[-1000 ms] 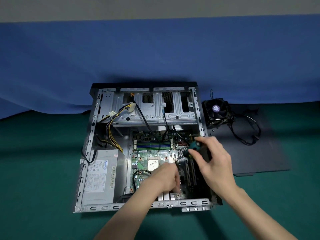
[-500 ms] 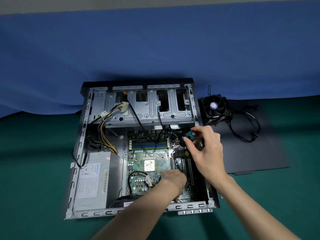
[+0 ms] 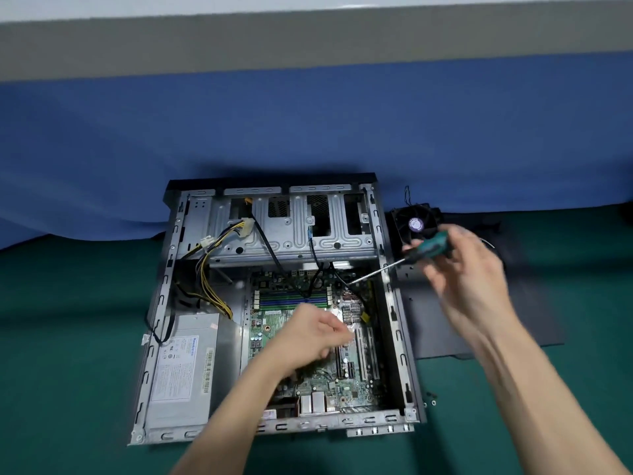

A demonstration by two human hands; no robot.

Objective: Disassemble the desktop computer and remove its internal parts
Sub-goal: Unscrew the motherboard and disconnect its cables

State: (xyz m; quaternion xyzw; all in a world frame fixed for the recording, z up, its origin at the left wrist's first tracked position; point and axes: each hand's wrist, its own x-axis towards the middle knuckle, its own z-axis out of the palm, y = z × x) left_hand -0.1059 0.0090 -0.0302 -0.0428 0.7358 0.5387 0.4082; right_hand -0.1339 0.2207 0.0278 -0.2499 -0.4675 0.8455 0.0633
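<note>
The open desktop case (image 3: 394, 323) lies flat on the green mat. Inside it sit the green motherboard (image 3: 346, 385) on the right and the grey power supply (image 3: 185, 365) on the left. My right hand (image 3: 462, 272) is raised over the case's right wall. It grips a teal and black screwdriver (image 3: 430, 248) whose shaft slants down-left, with the tip above the board's far right corner. My left hand (image 3: 315, 334) hovers over the middle of the board. Its fingertips are drawn together and blurred, and nothing shows between them.
A removed cooler fan (image 3: 416, 222) sits on a black side panel (image 3: 435, 323) right of the case. Small screws (image 3: 430, 399) lie on the mat by the case's near right corner. Yellow and black cables (image 3: 212, 269) run from the power supply to the drive cage (image 3: 291, 238).
My right hand lifted the screwdriver up and to the right, out of the case. My left hand moved up from the expansion slots to above the board's middle. The camera tilted up.
</note>
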